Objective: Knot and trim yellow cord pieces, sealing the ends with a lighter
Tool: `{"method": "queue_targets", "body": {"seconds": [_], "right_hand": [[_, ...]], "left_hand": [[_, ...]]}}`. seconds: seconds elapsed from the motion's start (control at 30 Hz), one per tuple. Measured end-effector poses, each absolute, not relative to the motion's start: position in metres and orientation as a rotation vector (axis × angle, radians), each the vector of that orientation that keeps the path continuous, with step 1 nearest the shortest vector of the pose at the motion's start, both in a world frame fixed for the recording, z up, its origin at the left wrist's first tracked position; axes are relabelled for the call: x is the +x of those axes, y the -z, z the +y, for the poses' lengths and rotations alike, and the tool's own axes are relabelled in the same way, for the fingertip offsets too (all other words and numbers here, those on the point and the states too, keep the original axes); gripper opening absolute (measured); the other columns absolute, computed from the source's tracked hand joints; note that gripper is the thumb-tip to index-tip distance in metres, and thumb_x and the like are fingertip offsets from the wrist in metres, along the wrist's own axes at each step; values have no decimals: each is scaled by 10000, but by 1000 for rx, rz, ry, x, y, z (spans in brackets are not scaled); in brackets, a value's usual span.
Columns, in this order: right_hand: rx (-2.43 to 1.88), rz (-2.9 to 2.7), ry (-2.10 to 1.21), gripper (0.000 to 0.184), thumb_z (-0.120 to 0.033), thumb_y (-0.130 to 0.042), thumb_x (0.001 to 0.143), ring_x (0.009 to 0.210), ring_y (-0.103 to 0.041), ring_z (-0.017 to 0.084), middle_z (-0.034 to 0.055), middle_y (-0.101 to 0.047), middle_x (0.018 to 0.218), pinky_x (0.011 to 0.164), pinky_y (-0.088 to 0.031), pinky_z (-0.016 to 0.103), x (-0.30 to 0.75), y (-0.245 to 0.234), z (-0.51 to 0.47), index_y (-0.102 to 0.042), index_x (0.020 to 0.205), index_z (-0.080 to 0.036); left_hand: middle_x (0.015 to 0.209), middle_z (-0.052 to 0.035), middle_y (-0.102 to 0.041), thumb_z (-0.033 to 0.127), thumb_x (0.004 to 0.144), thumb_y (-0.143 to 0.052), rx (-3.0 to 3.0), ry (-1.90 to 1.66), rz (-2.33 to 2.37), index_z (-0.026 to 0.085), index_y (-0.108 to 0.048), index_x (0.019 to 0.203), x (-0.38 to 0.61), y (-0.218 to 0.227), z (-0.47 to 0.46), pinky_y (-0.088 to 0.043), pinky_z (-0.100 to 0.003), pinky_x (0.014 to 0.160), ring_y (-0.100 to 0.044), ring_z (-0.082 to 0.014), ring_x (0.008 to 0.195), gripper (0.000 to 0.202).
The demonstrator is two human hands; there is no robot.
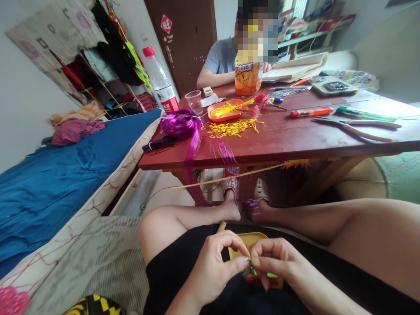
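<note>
My left hand [216, 264] and my right hand [278, 260] meet over my lap, fingers pinched together on a small dark piece [248, 270] between them. A thin wooden stick [229, 177] runs up from my left hand toward a yellow tuft [295, 163] at the table's edge. Beneath my hands lies a yellow tray [246, 240] on my black shorts. On the red table [295, 140] lie a purple bundle of strands [180, 123], loose yellow strands [232, 127] and an orange tray [226, 111] of yellow strands.
Another person sits at the table's far side behind an orange drink bottle [246, 75]. A water bottle [160, 83], a plastic cup [194, 102], pliers [354, 127], a red cutter [310, 112] and a green pen [364, 114] lie on the table. A blue bed [59, 175] is at left.
</note>
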State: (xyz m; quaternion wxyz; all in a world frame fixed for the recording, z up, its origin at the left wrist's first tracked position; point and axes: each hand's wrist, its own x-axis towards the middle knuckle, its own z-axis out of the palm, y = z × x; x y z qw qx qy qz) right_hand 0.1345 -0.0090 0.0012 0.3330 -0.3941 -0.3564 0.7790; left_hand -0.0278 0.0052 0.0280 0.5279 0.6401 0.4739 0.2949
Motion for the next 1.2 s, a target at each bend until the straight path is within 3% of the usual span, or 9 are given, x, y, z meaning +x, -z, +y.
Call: {"method": "queue_targets", "body": {"seconds": [0.1,0.2,0.37,0.67,0.97,1.2], "right_hand": [[-1116,-1093,-1919,297,-436,-635,677,476,-419,90,-29,-504,535,472,-302,211,134,-1,-11,-531,629,-161],[-1235,-1425,-1670,202,-339,-539,770,571,-482,130,-3,-537,612,524,-361,228,135,0,-14,-550,666,-167],[-1293,-1834,-1314,150,-213,-489,793,608,-524,147,5,-594,651,575,-387,235,139,-2,-13,-566,667,-183],[-1325,-1609,-1473,176,-274,-514,798,590,-522,145,-1,-575,629,558,-409,236,141,-2,-13,-612,704,-162],[-1247,-1482,-1641,166,-278,-532,793,582,-475,128,-14,-524,609,547,-413,229,139,3,-14,-571,681,-161],[-1286,-1698,-1401,172,-217,-506,784,571,-448,132,-15,-510,598,533,-364,227,136,1,-13,-530,619,-176]], "left_hand": [[685,1,-605,130,676,-645,1430,-659,1158,146,-634,675,-28,-23,5,-392,-249,689,-534,-146,697,19],[661,2,-585,143,673,-635,1331,-585,1169,138,-616,680,-28,-20,6,-389,-239,631,-515,-139,663,21],[664,3,-577,144,664,-634,1429,-473,1225,137,-616,679,-29,-22,10,-391,-251,669,-506,-143,683,24],[722,-27,-611,207,726,-584,1378,-529,1219,132,-647,766,-32,-23,11,-406,-250,655,-525,-154,701,106],[664,-5,-605,168,677,-594,1496,-477,1289,151,-632,683,-25,-29,6,-392,-249,637,-524,-150,657,42],[566,12,-524,41,552,-525,1763,-541,1515,179,-466,496,-6,-35,-1,-370,-290,682,-501,-161,624,160]]}}
